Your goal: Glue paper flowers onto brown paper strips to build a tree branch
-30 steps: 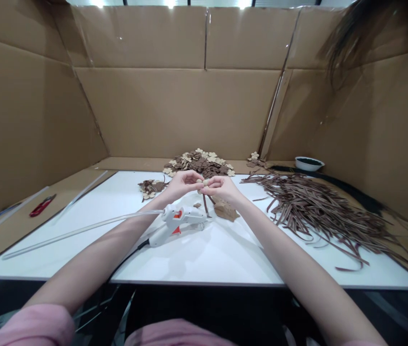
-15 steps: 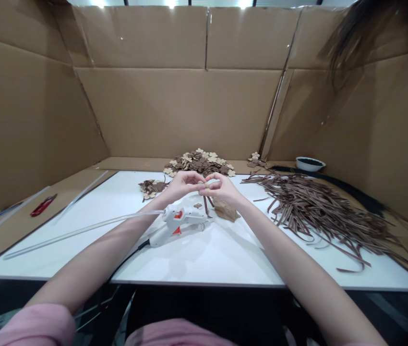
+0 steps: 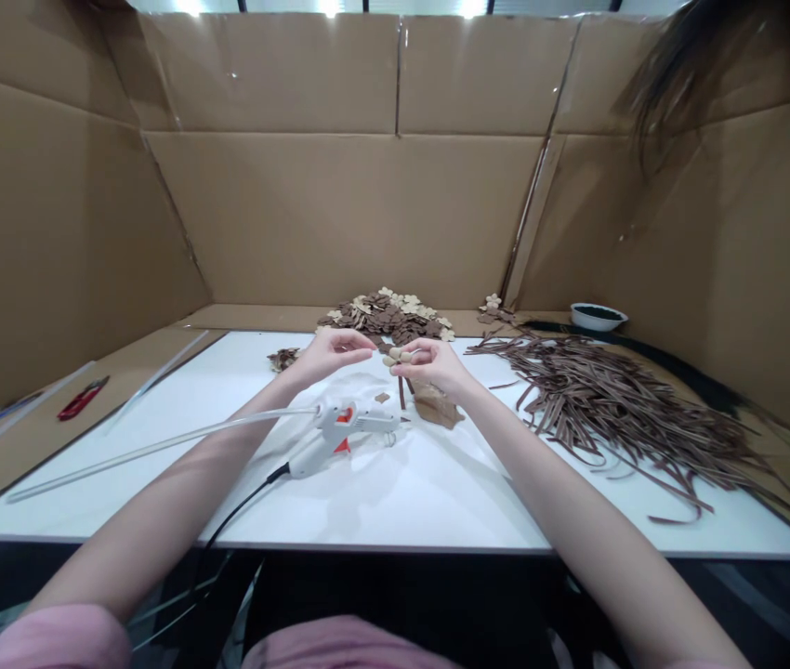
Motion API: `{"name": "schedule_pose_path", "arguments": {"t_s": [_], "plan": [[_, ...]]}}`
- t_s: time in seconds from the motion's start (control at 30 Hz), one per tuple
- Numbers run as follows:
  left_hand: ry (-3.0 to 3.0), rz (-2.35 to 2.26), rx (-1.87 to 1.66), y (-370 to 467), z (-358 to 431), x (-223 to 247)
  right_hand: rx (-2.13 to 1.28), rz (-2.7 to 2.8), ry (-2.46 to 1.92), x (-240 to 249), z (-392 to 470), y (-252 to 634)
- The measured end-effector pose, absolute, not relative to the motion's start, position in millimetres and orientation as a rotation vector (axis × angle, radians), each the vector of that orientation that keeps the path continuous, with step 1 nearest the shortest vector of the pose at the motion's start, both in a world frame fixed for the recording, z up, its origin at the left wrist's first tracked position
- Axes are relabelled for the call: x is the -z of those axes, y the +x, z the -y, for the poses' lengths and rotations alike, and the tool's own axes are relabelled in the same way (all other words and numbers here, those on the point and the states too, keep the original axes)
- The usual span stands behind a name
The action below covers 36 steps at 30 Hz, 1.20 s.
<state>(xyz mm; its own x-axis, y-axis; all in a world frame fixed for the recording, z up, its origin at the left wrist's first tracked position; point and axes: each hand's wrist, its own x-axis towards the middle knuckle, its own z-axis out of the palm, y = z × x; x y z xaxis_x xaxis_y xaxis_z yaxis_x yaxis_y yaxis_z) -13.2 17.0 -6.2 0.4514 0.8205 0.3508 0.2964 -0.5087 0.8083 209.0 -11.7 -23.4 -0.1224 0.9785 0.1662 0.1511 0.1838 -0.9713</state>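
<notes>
Between the thumb and fingers of my right hand is a small cream flower cutout. A narrow brown strip hangs beneath it. My left hand is a little to the left of the flower, not touching it, fingers stretched out and apart from the thumb. A white glue gun lies on the white board below my hands, its nozzle to the right and a long clear glue stick in its back. A brown lump sits behind the strip.
Brown and cream flower cutouts are heaped at the back, with a smaller pile left of my left hand. Brown strips cover the right side. A white bowl stands at back right, a red cutter at left. Cardboard walls surround the board.
My left hand has let go of the flower and moved left. My right hand keeps the flower, now more visible, in nearly the same place.
</notes>
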Motion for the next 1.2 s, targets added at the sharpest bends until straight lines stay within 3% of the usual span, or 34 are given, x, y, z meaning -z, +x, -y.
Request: {"name": "schedule_pose_path", "arguments": {"t_s": [0.43, 1.2], "plan": [[2.303, -1.027, -0.127, -39.9, -23.8, 6.9, -1.04, 1.48, -1.105, 22.9, 17.9, 221.4], [2.137, -0.803, -0.001, -34.7, -3.2, -5.0, -0.985, 1.508, -1.125, 26.1, 13.8, 230.6]]}}
